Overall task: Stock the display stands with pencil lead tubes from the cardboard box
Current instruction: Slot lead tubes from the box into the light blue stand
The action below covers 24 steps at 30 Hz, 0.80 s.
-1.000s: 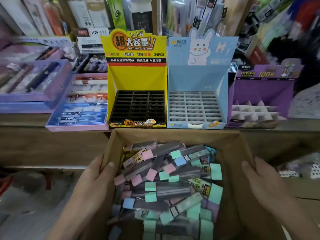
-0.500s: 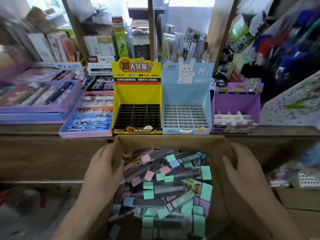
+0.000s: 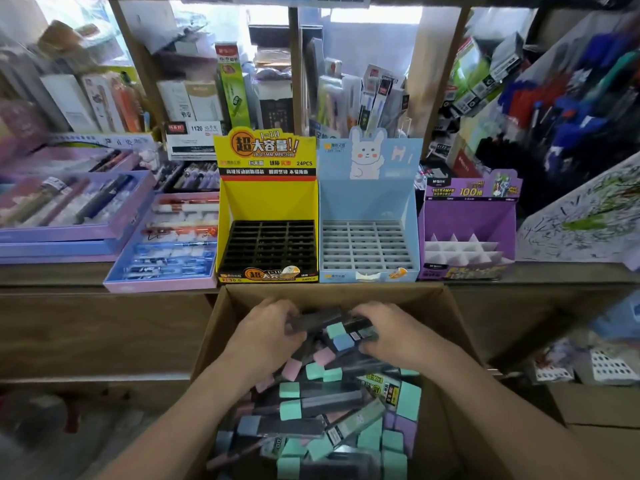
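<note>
**Box** [image 3: 346, 293]: open, and our landmark. It is heaped with tubes [image 3: 322, 401], which have dark bodies and mint, pink, blue or lilac caps and lie crossed in all directions.

**Left hand** [image 3: 273, 336]: inside the box at its far end. The fingers are curled down onto a few tubes on top of the heap.

**Right hand** [image 3: 391, 337]: beside the left hand, also at the far end. The fingers are curled over a small bundle of dark tubes. Blur hides the fingertips, but we judge both hands clamped on one shared bundle.

**Yellow stand** [image 3: 268, 202]: just beyond the box's far wall. It has a black grid and no tube in any slot.

**Blue stand** [image 3: 367, 202]: beyond the same wall, side by side with the yellow one. Its grey grid holds no tubes either.

**Hazards, as we judge them:**
- A bundle shared between two hands may shed tubes as it lifts, either back into the box or over its wall.
- Crossed tubes could snag their neighbours and drag them out.
- The slots look narrow, so a tilted tube, or two at once, might jam or ride on the grid.
- We cannot tell which kind of tube belongs in which stand, so misfiling is possible.
- A firm push might shove a stand backward.
</note>
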Tool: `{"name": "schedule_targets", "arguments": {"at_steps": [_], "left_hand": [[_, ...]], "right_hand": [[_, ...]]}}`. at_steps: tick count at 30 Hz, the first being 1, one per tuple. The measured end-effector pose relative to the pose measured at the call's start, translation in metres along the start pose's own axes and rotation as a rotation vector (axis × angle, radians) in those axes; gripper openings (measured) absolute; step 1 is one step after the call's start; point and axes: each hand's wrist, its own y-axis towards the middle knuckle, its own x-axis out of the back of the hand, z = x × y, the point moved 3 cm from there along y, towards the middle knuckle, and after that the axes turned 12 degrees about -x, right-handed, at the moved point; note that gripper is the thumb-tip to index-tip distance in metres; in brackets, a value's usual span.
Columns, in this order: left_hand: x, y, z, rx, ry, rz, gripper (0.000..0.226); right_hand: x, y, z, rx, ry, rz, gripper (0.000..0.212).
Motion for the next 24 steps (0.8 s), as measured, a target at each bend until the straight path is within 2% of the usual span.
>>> {"name": "schedule_targets", "arguments": {"at_steps": [3, 7, 11, 18, 24], "left_hand": [[-0.012, -0.001, 0.01, 0.028, -0.025, -0.01, 0.03], [-0.017, 0.0, 0.019, 0.058, -0.076, -0.001, 0.025], [-0.02, 0.002, 0.022, 0.088, -0.098, 0.015, 0.021], [-0.023, 0.006, 0.026, 0.05, -0.119, 0.03, 0.014], [-0.013, 0.004, 0.026, -0.005, -0.215, -0.039, 0.006]], "right_hand": [[-0.009, 0.011, -0.001, -0.007, -0.048, 0.0, 0.059], [-0.017, 0.018, -0.004, 0.028, -0.015, -0.004, 0.045], [-0.021, 0.017, -0.005, 0.073, -0.033, -0.019, 0.047], [-0.022, 0.019, -0.01, 0.137, -0.023, 0.047, 0.044], [-0.017, 0.014, -0.009, 0.166, 0.074, 0.031, 0.027]]}}
